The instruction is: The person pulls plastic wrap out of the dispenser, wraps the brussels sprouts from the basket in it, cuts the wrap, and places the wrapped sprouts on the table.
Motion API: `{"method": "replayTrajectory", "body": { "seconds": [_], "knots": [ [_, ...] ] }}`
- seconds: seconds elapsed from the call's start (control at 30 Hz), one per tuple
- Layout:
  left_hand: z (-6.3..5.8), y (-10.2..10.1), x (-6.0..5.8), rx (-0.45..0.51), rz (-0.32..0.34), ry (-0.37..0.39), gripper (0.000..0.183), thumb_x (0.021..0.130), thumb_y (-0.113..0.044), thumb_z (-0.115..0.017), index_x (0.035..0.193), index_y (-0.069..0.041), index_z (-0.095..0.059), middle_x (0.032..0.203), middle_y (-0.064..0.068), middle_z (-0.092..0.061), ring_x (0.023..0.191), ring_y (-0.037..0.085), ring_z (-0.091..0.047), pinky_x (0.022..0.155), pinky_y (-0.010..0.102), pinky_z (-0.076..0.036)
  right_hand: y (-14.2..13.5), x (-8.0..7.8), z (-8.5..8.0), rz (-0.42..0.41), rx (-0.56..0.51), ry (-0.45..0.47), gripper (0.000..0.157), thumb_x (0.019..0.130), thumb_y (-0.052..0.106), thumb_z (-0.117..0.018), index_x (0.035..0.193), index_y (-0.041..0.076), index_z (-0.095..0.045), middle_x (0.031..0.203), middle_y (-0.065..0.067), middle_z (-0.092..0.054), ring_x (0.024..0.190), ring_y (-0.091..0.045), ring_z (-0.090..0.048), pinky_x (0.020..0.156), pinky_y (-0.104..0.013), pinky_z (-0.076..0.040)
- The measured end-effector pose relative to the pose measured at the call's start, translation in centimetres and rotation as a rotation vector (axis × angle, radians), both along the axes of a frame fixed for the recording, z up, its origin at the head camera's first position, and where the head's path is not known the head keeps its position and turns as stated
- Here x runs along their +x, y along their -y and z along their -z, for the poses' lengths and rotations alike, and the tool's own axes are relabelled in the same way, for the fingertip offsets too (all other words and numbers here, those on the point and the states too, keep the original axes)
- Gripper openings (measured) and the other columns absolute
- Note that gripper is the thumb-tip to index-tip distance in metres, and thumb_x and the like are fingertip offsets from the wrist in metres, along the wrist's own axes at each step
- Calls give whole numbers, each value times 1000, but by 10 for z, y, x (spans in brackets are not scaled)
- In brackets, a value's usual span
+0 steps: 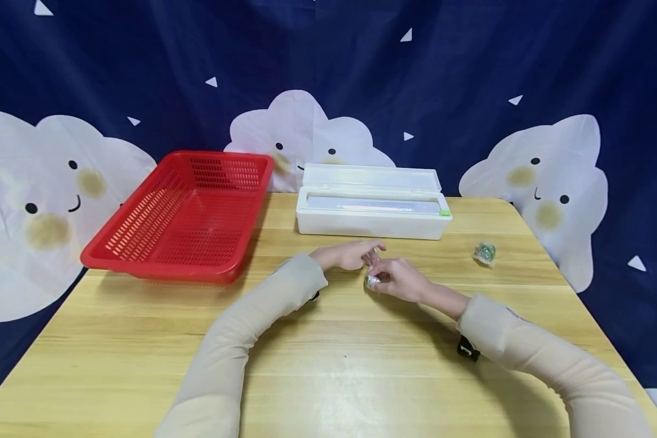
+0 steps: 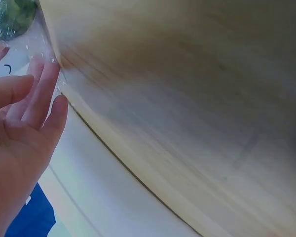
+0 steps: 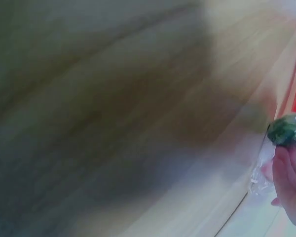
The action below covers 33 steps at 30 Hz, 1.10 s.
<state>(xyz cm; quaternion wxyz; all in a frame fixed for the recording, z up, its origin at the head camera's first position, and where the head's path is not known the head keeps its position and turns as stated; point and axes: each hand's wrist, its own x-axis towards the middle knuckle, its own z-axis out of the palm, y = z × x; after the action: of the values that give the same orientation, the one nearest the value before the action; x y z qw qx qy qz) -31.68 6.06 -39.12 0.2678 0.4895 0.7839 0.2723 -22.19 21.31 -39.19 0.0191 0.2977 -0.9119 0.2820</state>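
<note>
My right hand point(image 1: 405, 281) pinches a small green lump wrapped in clear cling film point(image 3: 284, 131), low over the table. In the left wrist view the lump looks leafy green under its shiny film, near the top left corner. Loose film point(image 2: 35, 42) trails off it toward my left hand point(image 1: 350, 254). The left hand's fingers point(image 2: 45, 94) reach out, fairly straight, with their tips at this film. Both hands meet in front of a long white cling film box point(image 1: 372, 225), whose lid stands raised. A second film-wrapped green piece point(image 1: 485, 253) lies at the right.
A red perforated basket point(image 1: 230, 271) stands at the back left of the wooden table point(image 1: 328, 377). The film box carries a green slider point(image 1: 444, 213) at its right end. Behind the table hangs a dark blue curtain point(image 1: 361, 73) with white clouds.
</note>
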Motion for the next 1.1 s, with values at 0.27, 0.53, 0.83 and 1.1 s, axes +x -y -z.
{"method": "replayTrajectory", "body": {
  "seconds": [0.27,0.53,0.83,1.1],
  "knots": [
    [1,3,2,-17,-10,122,67,81,13,-53,139,-3,-24,129,19,-47,116,28,-50,98,33,-38,-7,-9,2,22,-104,254,22,86,1,-57,104,-12,-62,99,-22,-66,79,-21,-61,66,-24,-49],
    [-2,3,-1,26,6,162,71,82,5,-58,140,-1,-19,133,22,-40,122,31,-42,100,37,-37,-6,-14,2,85,-138,228,21,88,2,-56,106,-7,-60,103,-24,-62,95,-34,-60,82,-38,-49],
    [1,4,-1,73,-65,300,81,76,7,-65,141,-4,-18,125,22,-44,116,31,-48,90,29,-45,-11,-27,4,244,-196,255,8,84,-3,-59,86,-10,-62,76,-16,-61,60,-25,-59,54,-30,-50],
    [2,-2,13,41,-82,-169,79,75,-12,-74,137,-1,-26,126,16,-49,111,25,-50,95,31,-40,-12,-34,3,289,-106,297,13,88,2,-56,86,-8,-65,71,-11,-62,59,-17,-55,52,-22,-43]
  ]
}}
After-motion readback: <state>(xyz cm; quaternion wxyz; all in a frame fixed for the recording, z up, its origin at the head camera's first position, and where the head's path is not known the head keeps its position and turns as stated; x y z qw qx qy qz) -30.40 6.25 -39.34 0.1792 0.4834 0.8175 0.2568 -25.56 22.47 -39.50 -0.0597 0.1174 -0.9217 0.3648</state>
